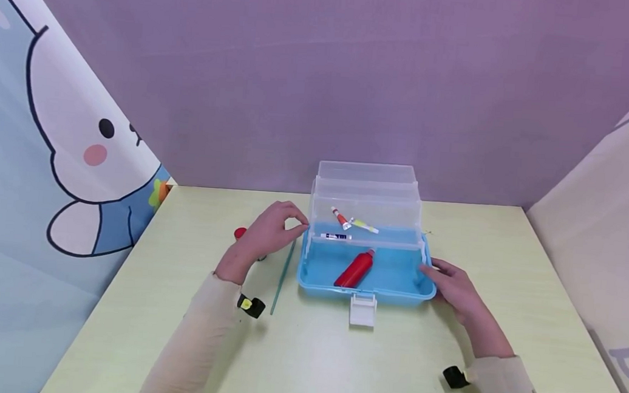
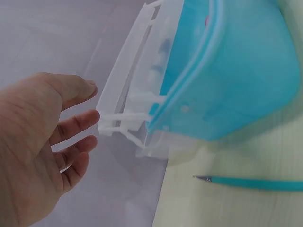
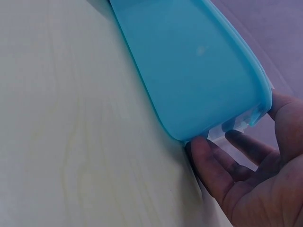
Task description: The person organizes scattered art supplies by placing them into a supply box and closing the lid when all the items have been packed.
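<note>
A blue storage box [image 1: 389,297] stands with its clear lid raised and its clear trays [image 1: 368,209] folded up. My right hand [image 1: 454,290] grips the right end of the box, thumb over the rim and fingers around the outside, as the right wrist view shows [image 3: 258,175]. Beside the box's left end is my left hand [image 1: 275,229], thumb and fingers apart and loosely bent, fingertips near the tray edge and holding nothing. A red bottle [image 1: 355,269] lies in the base. Orange [image 1: 340,218], yellow [image 1: 364,225] and white-and-blue [image 1: 336,236] paint tubes show in the trays.
A teal paintbrush [image 1: 283,278] lies on the table [image 1: 308,366] left of the box. A red round object [image 1: 239,232] is partly hidden behind my left hand. The white latch [image 1: 363,311] hangs open at the box's front. A purple wall [image 1: 376,91] rises behind.
</note>
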Available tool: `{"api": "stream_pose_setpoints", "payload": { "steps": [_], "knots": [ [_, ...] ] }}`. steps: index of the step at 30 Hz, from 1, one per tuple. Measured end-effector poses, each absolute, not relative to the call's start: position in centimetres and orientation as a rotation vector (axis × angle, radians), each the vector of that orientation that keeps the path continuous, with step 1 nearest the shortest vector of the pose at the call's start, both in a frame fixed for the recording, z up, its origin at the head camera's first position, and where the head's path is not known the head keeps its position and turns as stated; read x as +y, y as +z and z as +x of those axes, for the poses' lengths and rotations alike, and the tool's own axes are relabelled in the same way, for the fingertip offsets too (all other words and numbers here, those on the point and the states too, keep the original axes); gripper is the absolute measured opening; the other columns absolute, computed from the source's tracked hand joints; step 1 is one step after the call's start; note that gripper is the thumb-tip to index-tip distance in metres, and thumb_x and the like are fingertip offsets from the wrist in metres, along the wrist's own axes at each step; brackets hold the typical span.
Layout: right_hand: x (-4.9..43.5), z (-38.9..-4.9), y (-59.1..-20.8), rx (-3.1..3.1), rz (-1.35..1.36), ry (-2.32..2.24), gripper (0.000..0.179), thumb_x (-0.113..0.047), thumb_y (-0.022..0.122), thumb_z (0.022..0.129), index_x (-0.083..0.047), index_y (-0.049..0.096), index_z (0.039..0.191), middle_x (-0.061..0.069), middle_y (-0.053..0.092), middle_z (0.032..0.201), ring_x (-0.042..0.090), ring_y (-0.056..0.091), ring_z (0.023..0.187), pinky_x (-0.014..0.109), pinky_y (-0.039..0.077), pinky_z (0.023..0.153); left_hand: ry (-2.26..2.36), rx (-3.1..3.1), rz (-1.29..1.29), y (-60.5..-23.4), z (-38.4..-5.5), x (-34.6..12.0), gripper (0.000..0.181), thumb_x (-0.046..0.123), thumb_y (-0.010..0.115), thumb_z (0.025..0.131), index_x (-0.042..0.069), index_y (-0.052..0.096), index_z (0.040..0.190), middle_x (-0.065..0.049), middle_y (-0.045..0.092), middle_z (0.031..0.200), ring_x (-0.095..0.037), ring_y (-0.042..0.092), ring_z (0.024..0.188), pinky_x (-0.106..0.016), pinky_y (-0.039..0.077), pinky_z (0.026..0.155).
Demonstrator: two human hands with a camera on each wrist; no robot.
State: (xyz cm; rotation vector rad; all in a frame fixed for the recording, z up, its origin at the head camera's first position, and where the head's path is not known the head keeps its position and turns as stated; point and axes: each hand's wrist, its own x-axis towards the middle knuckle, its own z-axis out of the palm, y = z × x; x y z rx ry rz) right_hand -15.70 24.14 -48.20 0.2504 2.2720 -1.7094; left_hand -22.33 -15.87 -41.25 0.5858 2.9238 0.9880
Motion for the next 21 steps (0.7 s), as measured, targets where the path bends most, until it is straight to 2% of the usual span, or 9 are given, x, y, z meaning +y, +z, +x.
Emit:
{"api": "stream_pose_setpoints", "payload": {
  "steps": [9, 21],
  "knots": [
    [24.2, -15.8, -48.3, 2.277, 0.259, -1.679, 0.079, -0.047, 0.061, 0.094, 0.0, 0.032, 0.149, 0.03, 0.041, 0.141, 0.037, 0.057, 0.114, 0.038, 0.054, 0.084, 0.976, 2.918, 0.617, -42.5, -22.7, -17.4, 0.013, 0.023, 0.068, 0.092, 0.018, 0.073, 0.103, 0.003, 0.061, 0.109, -0.024, 0.051, 0.11, -0.041, 0.047, 0.092],
    [24.4, -15.8, -48.4, 2.294, 0.26, -1.666, 0.083, -0.052, 0.062, 0.091, -0.001, 0.034, 0.149, 0.029, 0.043, 0.14, 0.033, 0.061, 0.108, 0.037, 0.055, 0.082, 0.939, 2.927, 0.591, -43.1, -23.1, -20.8, 0.012, 0.021, 0.066, 0.093, 0.016, 0.073, 0.102, 0.001, 0.063, 0.107, -0.022, 0.053, 0.108, -0.044, 0.045, 0.093]
  ]
}}
